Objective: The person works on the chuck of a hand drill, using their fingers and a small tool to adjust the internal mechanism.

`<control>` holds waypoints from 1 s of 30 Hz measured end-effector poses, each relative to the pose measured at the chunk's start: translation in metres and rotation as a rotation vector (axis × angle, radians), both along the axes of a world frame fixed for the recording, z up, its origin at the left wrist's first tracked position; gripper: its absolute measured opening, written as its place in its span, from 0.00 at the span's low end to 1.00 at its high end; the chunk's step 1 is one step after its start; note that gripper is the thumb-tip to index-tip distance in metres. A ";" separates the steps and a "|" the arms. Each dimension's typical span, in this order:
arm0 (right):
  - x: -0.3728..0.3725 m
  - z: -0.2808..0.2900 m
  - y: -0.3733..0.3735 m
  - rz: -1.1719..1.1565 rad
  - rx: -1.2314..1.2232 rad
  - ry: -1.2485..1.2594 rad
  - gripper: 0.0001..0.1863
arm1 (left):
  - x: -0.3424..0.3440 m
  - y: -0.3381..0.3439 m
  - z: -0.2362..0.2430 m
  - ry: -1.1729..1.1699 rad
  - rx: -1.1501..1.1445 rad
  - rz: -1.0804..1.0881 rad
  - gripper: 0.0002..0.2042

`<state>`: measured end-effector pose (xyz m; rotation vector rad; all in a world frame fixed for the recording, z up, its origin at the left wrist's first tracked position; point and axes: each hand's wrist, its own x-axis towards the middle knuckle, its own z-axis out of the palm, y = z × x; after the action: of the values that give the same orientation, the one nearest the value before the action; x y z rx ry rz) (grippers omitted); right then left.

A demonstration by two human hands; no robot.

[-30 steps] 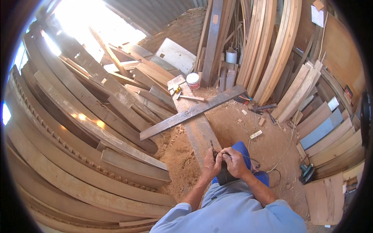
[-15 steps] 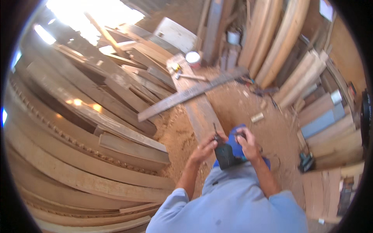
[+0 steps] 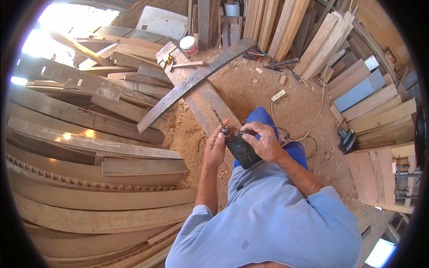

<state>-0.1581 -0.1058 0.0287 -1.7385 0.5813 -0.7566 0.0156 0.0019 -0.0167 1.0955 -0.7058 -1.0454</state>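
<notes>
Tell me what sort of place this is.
A woodworking shop, most likely: long boards stacked on the left, heaped sawdust, and a power drill with a bit fitted.

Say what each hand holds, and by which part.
Left hand: the drill, around its chuck. Right hand: a small dark piece beside the chuck; which part it's held by, can't tell.

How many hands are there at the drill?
2: the left hand at the chuck of the drill, and the right hand just right of the chuck, pinching a small dark piece. No others show.
</notes>
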 end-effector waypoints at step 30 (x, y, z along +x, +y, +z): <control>-0.002 0.001 -0.027 0.036 -0.449 -0.090 0.11 | -0.003 -0.005 0.018 -0.385 0.130 0.022 0.18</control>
<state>-0.1597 -0.1324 0.0292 -2.1038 0.3316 -0.9884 0.0123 -0.0033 0.0010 1.4354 -0.9383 -0.8781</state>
